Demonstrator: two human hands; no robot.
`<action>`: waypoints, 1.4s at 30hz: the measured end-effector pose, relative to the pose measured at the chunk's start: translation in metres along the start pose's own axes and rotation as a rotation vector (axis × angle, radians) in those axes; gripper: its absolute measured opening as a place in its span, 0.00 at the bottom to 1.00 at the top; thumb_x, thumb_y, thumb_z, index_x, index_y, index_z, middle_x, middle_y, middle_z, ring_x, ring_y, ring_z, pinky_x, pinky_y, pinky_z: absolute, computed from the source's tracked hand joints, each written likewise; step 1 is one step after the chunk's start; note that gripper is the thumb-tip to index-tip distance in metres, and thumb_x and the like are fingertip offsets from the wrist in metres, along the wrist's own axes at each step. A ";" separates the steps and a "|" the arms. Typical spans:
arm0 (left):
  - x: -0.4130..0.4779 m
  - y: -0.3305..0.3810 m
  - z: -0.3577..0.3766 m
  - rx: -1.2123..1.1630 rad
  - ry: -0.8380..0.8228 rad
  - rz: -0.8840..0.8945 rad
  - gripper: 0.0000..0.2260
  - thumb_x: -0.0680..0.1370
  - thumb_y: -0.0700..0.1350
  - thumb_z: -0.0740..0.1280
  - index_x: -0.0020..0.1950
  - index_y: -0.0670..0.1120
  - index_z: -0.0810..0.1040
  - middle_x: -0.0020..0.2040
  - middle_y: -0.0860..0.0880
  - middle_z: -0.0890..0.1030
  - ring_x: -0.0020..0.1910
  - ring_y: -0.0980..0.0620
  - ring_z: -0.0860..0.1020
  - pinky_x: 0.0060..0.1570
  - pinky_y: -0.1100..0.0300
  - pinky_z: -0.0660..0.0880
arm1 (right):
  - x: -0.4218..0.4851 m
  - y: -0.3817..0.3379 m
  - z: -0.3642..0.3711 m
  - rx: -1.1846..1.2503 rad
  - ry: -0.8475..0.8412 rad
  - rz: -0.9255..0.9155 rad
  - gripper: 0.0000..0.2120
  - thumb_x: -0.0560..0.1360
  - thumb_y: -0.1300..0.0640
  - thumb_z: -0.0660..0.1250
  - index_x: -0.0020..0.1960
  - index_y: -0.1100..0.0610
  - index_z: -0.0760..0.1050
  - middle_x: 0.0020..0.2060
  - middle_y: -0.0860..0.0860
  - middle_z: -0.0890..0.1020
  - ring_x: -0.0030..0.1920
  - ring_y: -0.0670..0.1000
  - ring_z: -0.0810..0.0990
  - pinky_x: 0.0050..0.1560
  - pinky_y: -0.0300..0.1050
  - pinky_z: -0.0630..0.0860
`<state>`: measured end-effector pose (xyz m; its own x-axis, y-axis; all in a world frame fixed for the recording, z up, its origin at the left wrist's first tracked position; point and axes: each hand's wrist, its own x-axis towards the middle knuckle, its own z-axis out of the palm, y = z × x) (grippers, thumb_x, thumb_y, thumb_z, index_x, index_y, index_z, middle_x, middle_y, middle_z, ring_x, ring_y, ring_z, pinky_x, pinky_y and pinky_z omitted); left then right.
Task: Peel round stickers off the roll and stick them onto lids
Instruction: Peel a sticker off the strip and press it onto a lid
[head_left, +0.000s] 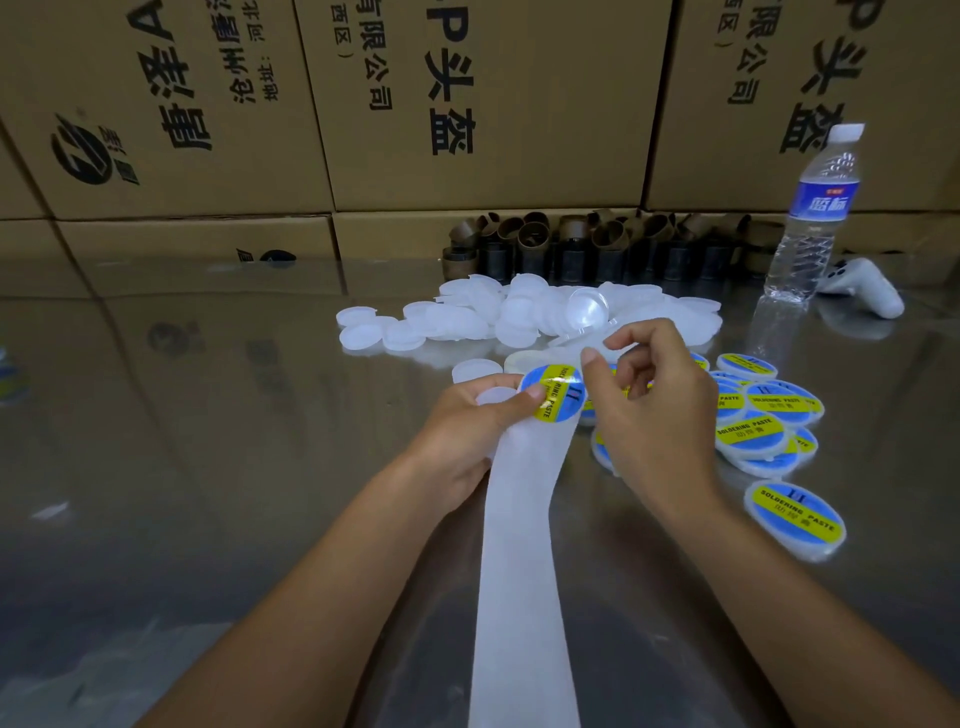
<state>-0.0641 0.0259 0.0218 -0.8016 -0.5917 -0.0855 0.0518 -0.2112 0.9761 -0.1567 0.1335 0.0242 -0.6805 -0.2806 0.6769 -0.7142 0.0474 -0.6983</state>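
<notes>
1. The left hand pinches the backing strip, thumb on the sticker, over the table's middle.
2. The right hand curls beside it; whether it pinches anything, I cannot tell.
3. A hasty pull could crease the sticker.

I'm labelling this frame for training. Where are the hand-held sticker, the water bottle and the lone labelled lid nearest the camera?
sticker (563, 402), head view, on its printed face.
water bottle (821, 200), head view, on its blue label.
labelled lid (795, 514), head view, on its stickered top.
</notes>
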 end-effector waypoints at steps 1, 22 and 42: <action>-0.001 0.000 0.000 -0.004 -0.013 0.001 0.12 0.76 0.41 0.68 0.58 0.37 0.80 0.47 0.40 0.83 0.39 0.49 0.82 0.42 0.57 0.79 | -0.001 0.000 0.000 -0.049 0.005 -0.063 0.05 0.73 0.57 0.69 0.44 0.52 0.72 0.33 0.45 0.72 0.38 0.47 0.71 0.40 0.42 0.64; -0.001 0.003 -0.001 -0.040 -0.069 -0.019 0.13 0.77 0.40 0.67 0.62 0.42 0.78 0.54 0.40 0.83 0.47 0.45 0.82 0.49 0.55 0.79 | 0.000 0.005 0.002 -0.243 -0.156 -0.207 0.05 0.74 0.58 0.69 0.50 0.54 0.81 0.41 0.45 0.75 0.50 0.50 0.69 0.48 0.41 0.64; -0.003 0.009 -0.001 -0.158 -0.046 -0.134 0.14 0.81 0.45 0.60 0.63 0.41 0.76 0.49 0.41 0.82 0.41 0.47 0.81 0.41 0.57 0.79 | -0.005 -0.002 0.003 -0.048 -0.354 -0.220 0.07 0.66 0.60 0.64 0.39 0.52 0.80 0.55 0.44 0.74 0.60 0.46 0.68 0.58 0.51 0.68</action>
<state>-0.0611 0.0248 0.0306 -0.8337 -0.5149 -0.1996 0.0330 -0.4073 0.9127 -0.1512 0.1320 0.0212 -0.4187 -0.6010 0.6808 -0.8485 -0.0083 -0.5292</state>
